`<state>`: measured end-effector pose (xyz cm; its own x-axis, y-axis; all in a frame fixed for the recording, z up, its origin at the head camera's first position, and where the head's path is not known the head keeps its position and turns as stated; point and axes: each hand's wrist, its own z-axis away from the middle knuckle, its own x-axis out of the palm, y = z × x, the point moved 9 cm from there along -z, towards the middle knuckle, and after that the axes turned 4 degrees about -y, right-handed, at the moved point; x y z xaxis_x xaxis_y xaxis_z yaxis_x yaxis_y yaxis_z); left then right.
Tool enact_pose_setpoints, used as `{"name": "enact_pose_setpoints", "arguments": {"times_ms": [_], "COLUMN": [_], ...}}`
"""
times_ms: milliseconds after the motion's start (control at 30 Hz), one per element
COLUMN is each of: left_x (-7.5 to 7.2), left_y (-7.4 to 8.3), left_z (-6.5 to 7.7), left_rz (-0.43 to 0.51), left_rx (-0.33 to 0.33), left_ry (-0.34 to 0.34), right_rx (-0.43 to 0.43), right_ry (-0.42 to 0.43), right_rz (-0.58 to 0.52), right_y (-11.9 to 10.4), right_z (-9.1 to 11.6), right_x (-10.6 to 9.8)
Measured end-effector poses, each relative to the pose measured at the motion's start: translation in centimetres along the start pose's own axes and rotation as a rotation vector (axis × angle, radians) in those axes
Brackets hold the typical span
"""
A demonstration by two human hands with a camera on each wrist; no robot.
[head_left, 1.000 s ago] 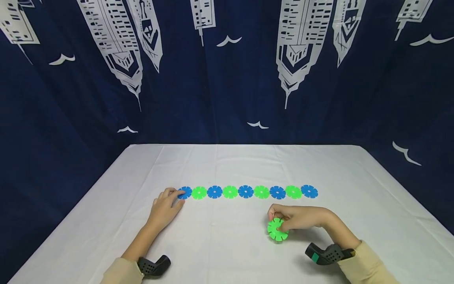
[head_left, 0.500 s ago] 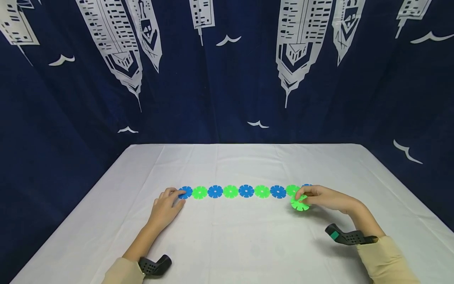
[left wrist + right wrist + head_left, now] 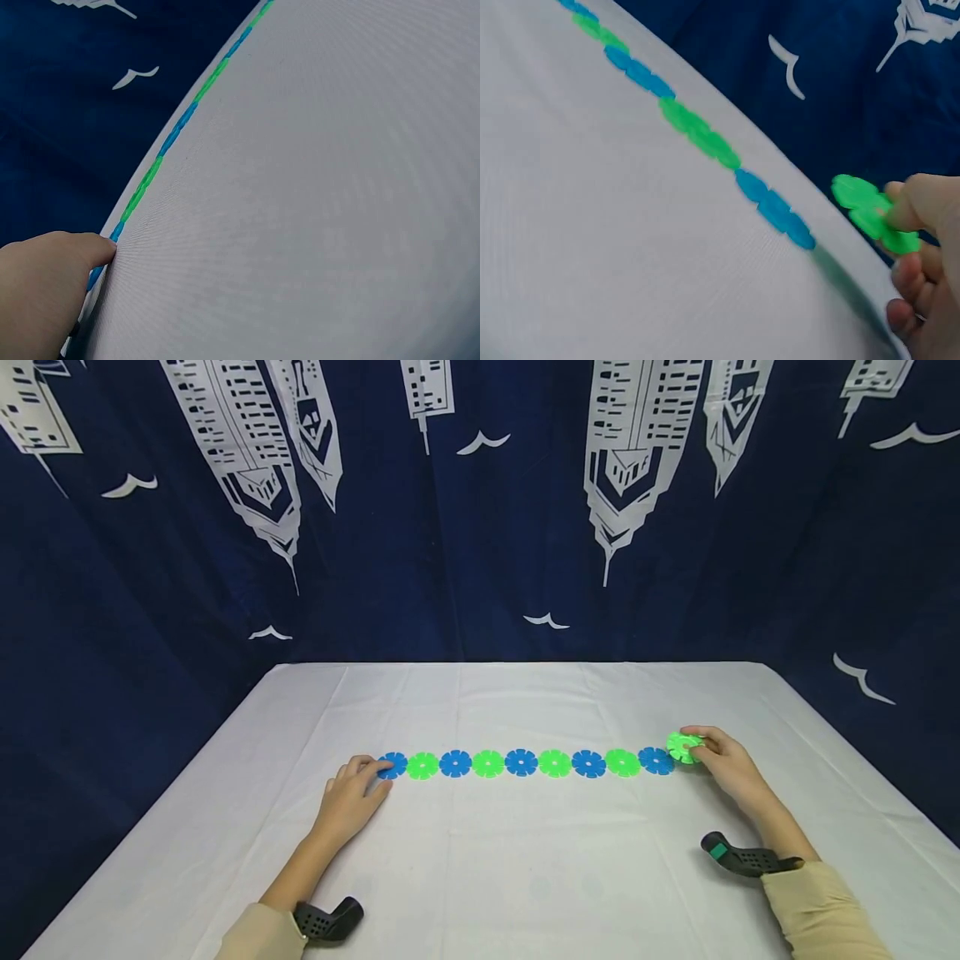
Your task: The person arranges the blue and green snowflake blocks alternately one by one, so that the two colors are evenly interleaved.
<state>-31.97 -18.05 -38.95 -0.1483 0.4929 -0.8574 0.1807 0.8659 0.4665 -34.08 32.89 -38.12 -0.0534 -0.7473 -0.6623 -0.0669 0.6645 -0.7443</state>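
Observation:
A row of flat, notched plastic discs, blue and green by turns, lies across the white table. My left hand [image 3: 351,802] rests at the row's left end, its fingers touching the first blue disc [image 3: 393,766]. In the left wrist view the thumb [image 3: 97,246] covers part of that disc. My right hand [image 3: 729,768] pinches a green notched disc [image 3: 683,747] between thumb and fingers. This disc is held above the table, just right of the last blue disc [image 3: 656,761]. The right wrist view shows the held disc tilted and apart from the row.
The table [image 3: 480,860] has a white cloth. Behind it hangs a dark blue curtain [image 3: 450,568] printed with buildings and birds. Black wrist devices [image 3: 750,860] sit on both forearms.
My right hand has carried the green disc from the front of the table up and right, past the row's right end. The left hand has stayed in place.

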Motion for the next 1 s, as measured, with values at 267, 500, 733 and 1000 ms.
{"name": "enact_pose_setpoints", "arguments": {"times_ms": [267,500,733,1000], "left_x": [0.0,-0.1,0.0,0.0], "left_y": [0.1,0.2,0.1,0.0], "left_z": [-0.1,-0.3,-0.2,-0.1], "left_rz": [-0.008,-0.004,0.004,0.007], "left_rx": [0.005,0.005,0.003,-0.007], "left_ry": [-0.001,-0.007,-0.013,-0.010], "right_rx": [0.048,0.023,-0.024,-0.017], "right_ry": [0.129,0.143,0.164,0.128], "right_rz": [0.099,0.173,0.233,0.247], "right_y": [1.8,1.3,0.9,0.8], "right_z": [-0.1,-0.1,0.0,0.1], "right_x": [-0.3,-0.1,0.1,0.6]}}
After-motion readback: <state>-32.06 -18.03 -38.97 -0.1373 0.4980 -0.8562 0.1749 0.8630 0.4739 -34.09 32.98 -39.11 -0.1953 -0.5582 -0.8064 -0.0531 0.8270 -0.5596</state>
